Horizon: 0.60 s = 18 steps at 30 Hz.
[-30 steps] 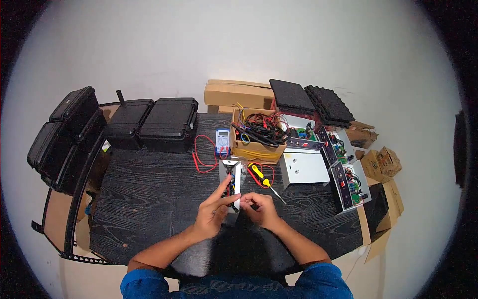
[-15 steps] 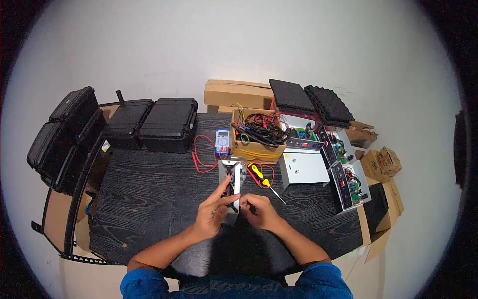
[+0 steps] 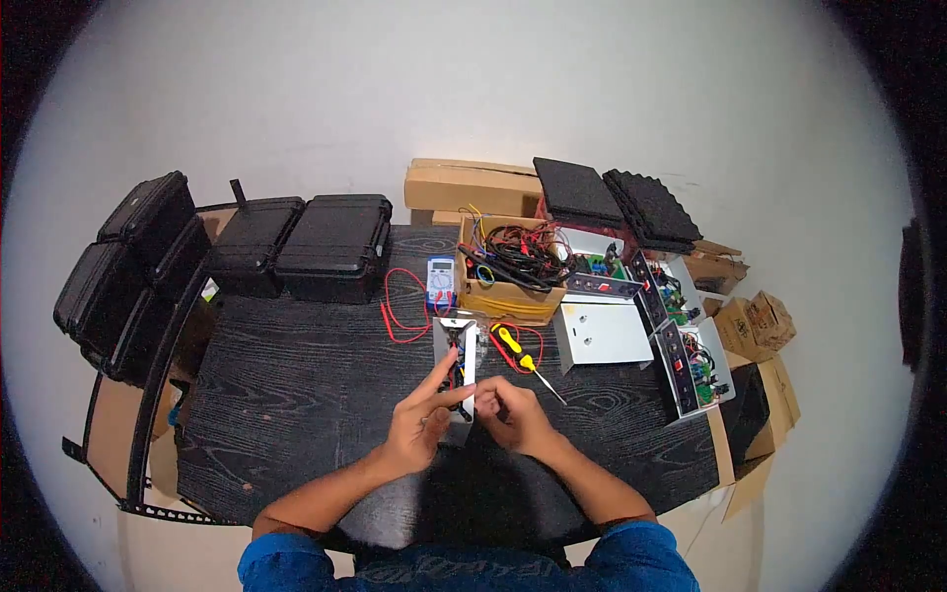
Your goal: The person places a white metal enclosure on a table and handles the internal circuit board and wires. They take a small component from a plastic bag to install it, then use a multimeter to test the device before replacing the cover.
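A small white metal electrical box (image 3: 470, 357) stands on the table in front of me, its open side showing wires and dark parts. My left hand (image 3: 418, 430) grips its near left end, index finger stretched along the opening and the thumb side reaching toward the right wall. Against the box's right wall, my right hand (image 3: 515, 418) has its fingers curled and pinched together; what they hold, if anything, is hidden. A yellow-and-black screwdriver (image 3: 517, 349) lies right of the box. Behind the box is a blue multimeter (image 3: 441, 280) with red leads (image 3: 389, 318).
A cardboard box (image 3: 511, 308) full of cables sits at the back. To its right lie a closed white enclosure (image 3: 604, 333) and several open ones with circuit boards (image 3: 702, 367). Black cases (image 3: 335, 247) line the back left of the dark table (image 3: 286, 395); foam sheets (image 3: 578, 189) rest behind.
My right fingers have shifted very slightly at the box's right wall. The left hand and the box stay in place.
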Motion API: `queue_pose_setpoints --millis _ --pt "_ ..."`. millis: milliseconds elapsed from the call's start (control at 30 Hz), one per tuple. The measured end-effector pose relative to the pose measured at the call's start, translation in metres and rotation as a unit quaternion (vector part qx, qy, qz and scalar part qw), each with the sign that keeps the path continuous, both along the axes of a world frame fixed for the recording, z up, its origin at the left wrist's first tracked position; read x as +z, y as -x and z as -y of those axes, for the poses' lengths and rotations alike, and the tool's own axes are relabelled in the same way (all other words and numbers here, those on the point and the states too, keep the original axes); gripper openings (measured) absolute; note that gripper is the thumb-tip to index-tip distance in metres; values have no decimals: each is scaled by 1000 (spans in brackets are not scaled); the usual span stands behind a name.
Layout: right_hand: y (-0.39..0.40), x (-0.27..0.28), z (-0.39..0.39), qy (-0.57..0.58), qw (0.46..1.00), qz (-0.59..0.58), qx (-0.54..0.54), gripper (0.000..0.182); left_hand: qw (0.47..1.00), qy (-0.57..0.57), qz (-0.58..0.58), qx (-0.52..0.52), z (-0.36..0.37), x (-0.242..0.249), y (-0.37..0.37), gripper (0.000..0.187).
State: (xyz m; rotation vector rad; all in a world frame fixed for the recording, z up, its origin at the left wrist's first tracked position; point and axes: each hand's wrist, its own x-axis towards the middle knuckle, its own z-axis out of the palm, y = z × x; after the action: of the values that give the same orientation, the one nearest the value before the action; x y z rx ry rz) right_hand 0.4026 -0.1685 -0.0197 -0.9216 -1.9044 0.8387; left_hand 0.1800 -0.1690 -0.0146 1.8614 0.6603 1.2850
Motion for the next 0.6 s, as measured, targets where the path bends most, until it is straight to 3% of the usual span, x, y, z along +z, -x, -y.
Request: queue_pose_setpoints --millis 167,267,400,600 --pt "-4 0 -1 -3 1000 -1 31 26 1000 7 10 -6 0 -2 -1 51" --pt "-11 4 -2 -19 997 75 21 31 1000 -12 -5 -1 -2 -3 0 50" --pt "-3 6 2 26 1000 -5 -2 25 1000 31 6 -4 2 0 0 51" --pt "-7 -1 -2 -18 997 51 58 24 998 -62 11 21 -8 -10 -4 51"
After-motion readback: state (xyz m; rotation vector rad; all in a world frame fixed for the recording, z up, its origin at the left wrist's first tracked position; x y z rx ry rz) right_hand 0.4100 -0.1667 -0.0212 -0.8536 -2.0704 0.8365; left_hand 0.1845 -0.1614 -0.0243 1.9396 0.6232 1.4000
